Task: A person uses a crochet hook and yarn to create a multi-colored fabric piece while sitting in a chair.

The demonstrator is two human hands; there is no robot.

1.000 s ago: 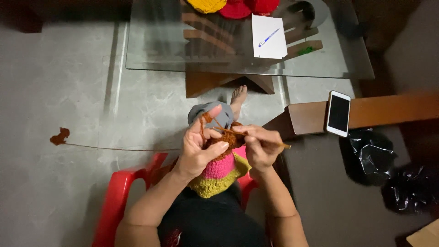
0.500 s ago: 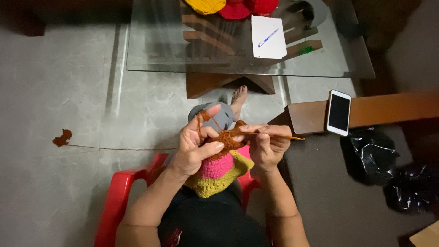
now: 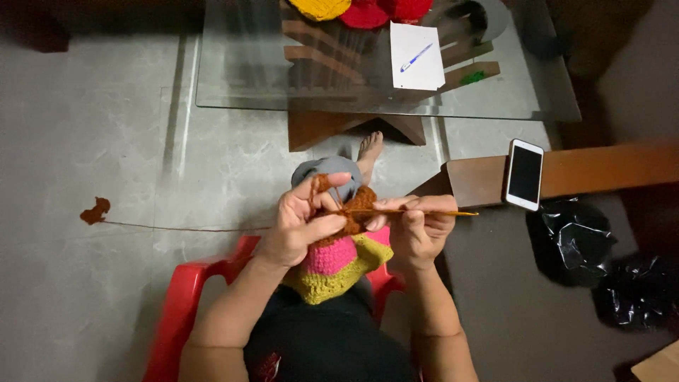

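My left hand pinches the brown top edge of a crocheted piece with pink and yellow-green bands, which hangs over my lap. Brown yarn loops over my raised left forefinger. My right hand grips a thin golden crochet hook held level, its tip in the brown stitches between the two hands. A brown yarn strand runs left across the floor to a small brown yarn clump.
I sit on a red plastic chair. A glass table ahead holds a paper with a blue pen and yellow and red yarn pieces. A phone lies on a wooden bench. Black bags sit at right.
My right hand has drawn the hook a little to the right, more level, and my left forefinger has lifted with the yarn over it. The view has barely shifted.
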